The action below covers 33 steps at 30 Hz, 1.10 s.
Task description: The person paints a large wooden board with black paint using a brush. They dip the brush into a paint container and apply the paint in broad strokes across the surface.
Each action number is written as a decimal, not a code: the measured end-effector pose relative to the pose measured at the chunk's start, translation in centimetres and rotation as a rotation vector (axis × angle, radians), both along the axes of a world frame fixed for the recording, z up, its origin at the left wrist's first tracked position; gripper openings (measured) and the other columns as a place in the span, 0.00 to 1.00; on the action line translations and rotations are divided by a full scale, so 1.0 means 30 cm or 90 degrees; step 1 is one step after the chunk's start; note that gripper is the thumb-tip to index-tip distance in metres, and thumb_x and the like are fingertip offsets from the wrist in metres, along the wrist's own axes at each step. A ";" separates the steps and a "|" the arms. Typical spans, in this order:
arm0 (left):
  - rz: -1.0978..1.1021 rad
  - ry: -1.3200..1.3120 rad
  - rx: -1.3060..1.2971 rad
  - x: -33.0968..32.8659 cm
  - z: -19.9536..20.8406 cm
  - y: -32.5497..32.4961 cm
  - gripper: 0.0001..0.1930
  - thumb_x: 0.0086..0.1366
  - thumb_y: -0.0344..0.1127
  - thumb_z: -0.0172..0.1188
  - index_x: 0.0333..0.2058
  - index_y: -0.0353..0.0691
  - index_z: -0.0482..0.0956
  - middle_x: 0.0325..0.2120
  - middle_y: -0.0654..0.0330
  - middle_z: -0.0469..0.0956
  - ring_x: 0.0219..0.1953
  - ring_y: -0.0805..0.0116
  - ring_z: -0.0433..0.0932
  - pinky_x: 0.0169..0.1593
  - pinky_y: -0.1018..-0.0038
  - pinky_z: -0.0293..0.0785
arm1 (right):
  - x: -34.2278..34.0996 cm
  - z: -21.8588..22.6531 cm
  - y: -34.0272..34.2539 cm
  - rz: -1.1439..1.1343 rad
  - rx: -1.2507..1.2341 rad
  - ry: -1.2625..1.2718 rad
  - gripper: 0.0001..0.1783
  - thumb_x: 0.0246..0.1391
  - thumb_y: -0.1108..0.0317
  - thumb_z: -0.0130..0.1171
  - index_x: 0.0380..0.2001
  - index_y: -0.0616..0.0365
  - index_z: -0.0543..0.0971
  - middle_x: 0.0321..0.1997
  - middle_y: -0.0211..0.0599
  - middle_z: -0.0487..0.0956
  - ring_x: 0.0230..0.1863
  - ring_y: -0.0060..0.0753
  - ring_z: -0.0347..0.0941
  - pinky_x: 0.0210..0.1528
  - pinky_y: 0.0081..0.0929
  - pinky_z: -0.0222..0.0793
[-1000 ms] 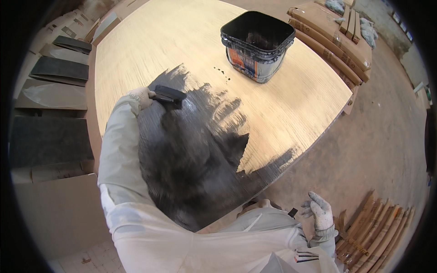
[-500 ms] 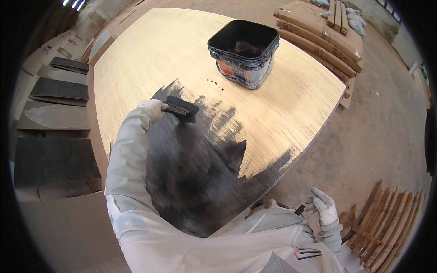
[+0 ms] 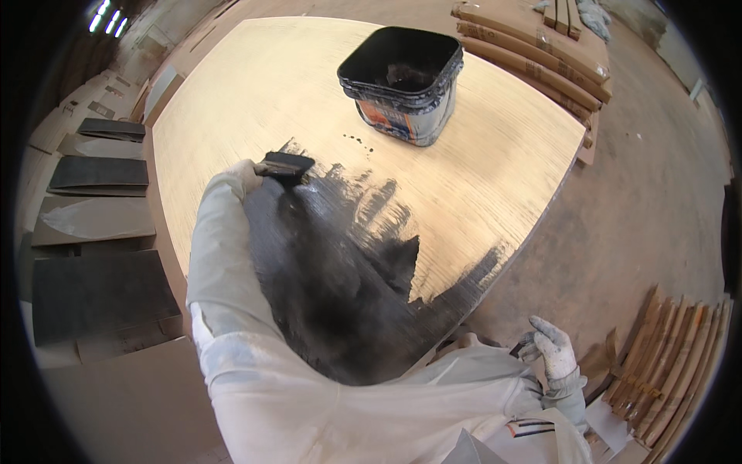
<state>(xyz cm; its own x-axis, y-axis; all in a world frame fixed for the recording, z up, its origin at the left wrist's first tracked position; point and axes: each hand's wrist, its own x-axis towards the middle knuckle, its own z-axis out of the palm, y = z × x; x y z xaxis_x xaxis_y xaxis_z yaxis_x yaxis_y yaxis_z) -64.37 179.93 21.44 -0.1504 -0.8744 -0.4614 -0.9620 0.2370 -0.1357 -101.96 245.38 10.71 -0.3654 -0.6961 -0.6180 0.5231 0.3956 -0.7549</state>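
While the left hand (image 3: 249, 173) was closed around the handle of a wide brush (image 3: 287, 165), its gloved fingers gripped the near end and the black-coated head pointed away to their right. Just beyond those fingertips, the brush lay over the upper edge of a black coat (image 3: 332, 267), which spread from there back toward the wearer across a pale wood-grained board (image 3: 239, 85). Farther ahead and to the right of the same fingers, an open bucket (image 3: 408, 112) (smeared dark around its rim) stood upright on the bare wood, with a few black drops (image 3: 359, 144) between it and the brush.

Well apart, off the board's near edge, the right hand (image 3: 554, 356) had its gloved fingers loosely bent, pointing up and left; whether they touched the small dark tab (image 3: 519, 348) beside them, I could not tell. To their right leaned long cardboard packs (image 3: 668, 371); left of the left fingers lay dark panels (image 3: 104, 298).
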 end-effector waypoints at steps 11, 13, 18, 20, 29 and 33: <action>-0.114 -0.036 -0.029 -0.010 -0.007 -0.016 0.30 0.59 0.32 0.65 0.61 0.65 0.84 0.41 0.53 0.89 0.44 0.60 0.88 0.51 0.65 0.81 | 0.007 -0.040 0.005 -0.016 -0.005 0.012 0.32 0.67 0.69 0.59 0.70 0.74 0.68 0.46 0.51 0.85 0.35 0.38 0.86 0.34 0.24 0.81; -0.142 -0.047 -0.014 -0.085 -0.023 0.032 0.30 0.60 0.30 0.64 0.61 0.66 0.84 0.44 0.54 0.89 0.47 0.58 0.88 0.53 0.65 0.81 | 0.003 -0.032 -0.008 -0.017 0.004 -0.009 0.31 0.68 0.72 0.58 0.70 0.75 0.67 0.46 0.51 0.84 0.35 0.37 0.86 0.34 0.22 0.80; -0.095 -0.056 0.011 -0.065 0.044 0.069 0.29 0.62 0.29 0.63 0.60 0.69 0.84 0.47 0.56 0.88 0.52 0.55 0.86 0.56 0.63 0.81 | 0.009 -0.007 -0.043 0.004 -0.027 -0.007 0.32 0.68 0.71 0.58 0.71 0.76 0.66 0.47 0.52 0.84 0.35 0.37 0.86 0.34 0.23 0.80; -0.168 -0.071 0.023 -0.052 0.018 0.065 0.30 0.61 0.29 0.64 0.60 0.68 0.84 0.46 0.56 0.89 0.50 0.55 0.87 0.55 0.64 0.81 | 0.002 -0.002 -0.033 0.003 -0.029 -0.013 0.32 0.68 0.71 0.58 0.71 0.75 0.66 0.47 0.52 0.84 0.35 0.37 0.85 0.34 0.23 0.80; -0.140 -0.113 -0.007 -0.128 0.032 0.187 0.29 0.62 0.29 0.61 0.61 0.65 0.84 0.43 0.53 0.88 0.46 0.54 0.88 0.51 0.62 0.82 | -0.067 -0.076 0.027 0.031 -0.019 -0.037 0.36 0.66 0.60 0.64 0.70 0.71 0.69 0.45 0.50 0.86 0.36 0.38 0.85 0.36 0.27 0.81; -0.203 -0.085 0.081 -0.025 0.046 0.237 0.28 0.61 0.28 0.61 0.59 0.62 0.85 0.39 0.56 0.89 0.43 0.54 0.87 0.49 0.61 0.81 | -0.154 -0.043 -0.002 0.038 -0.059 -0.042 0.32 0.69 0.68 0.58 0.71 0.73 0.67 0.46 0.52 0.85 0.35 0.36 0.85 0.35 0.25 0.80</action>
<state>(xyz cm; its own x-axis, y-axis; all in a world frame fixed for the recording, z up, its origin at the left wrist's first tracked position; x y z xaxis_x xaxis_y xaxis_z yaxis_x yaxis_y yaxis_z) -65.11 187.05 22.81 -0.3374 -0.7275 -0.5975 -0.8129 0.5452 -0.2049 -106.56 245.33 9.43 -0.2819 -0.7710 -0.5711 0.5505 0.3575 -0.7544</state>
